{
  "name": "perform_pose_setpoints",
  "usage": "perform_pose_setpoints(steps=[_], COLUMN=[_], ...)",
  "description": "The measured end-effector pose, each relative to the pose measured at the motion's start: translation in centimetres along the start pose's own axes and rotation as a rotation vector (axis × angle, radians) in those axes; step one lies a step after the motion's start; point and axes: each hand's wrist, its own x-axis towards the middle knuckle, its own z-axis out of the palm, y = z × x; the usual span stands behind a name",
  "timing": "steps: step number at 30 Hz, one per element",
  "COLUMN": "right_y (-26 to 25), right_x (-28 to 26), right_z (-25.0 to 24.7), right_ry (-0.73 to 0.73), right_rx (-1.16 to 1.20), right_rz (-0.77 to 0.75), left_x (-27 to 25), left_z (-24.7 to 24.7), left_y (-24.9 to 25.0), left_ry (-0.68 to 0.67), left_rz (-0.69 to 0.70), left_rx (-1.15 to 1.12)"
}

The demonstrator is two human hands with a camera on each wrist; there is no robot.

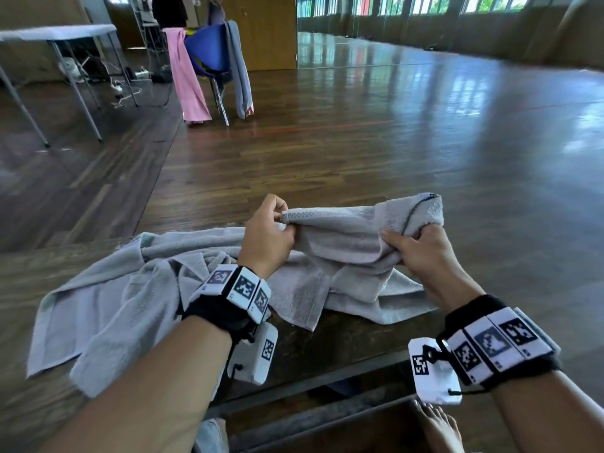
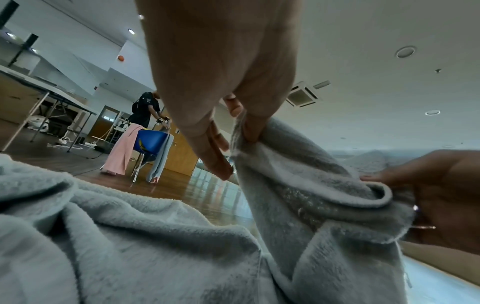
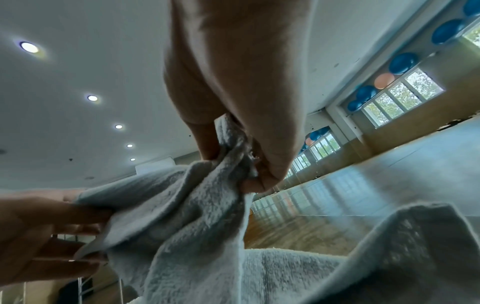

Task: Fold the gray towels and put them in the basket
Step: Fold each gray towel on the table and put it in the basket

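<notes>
While the gray towel is held bunched above the dark wooden table, its hem is pinched by the left hand and a gathered wad is gripped by the curled fingers of the right hand. With no clean corner held on the right, a crooked fold could result; the trailing part, still lying on a second gray towel, could drag that one off the edge. No basket is seen. Only square coded markers are carried on the wristbands; no readable writing is found. Farther off, pink and gray cloths are draped over a blue chair.
</notes>
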Motion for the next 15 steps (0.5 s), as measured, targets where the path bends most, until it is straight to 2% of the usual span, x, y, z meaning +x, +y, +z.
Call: perform_pose_setpoints(steps=[2,4,7,11,15], right_y=[-0.1,-0.4,-1.2,-1.4,-1.3], right_x=[-0.2,-0.4,-1.1,-1.2,-1.0], right_z=[0.1,0.3,1.0,1.0,0.3], right_ry=[-0.032,-0.100,-0.234,-0.295,-0.459], right_rx=[-0.048,-0.104,-0.150,-0.050,0.206], right_rz=[-0.017,-0.027,-0.099,-0.166,-0.067], left_x=[-0.1,-0.4,-1.4,-1.6,-1.5], left_z=[0.4,1.0,2.4,3.7,4.3], left_y=[0.1,0.7,2.2,3.5,3.9], left_ry=[-0.116,-0.267,-0.374,-0.263,-0.186], left_rz=[-0.017,0.064,0.154,0.115,0.183], left_rx=[0.105,0.233,0.094,0.041,0.067])
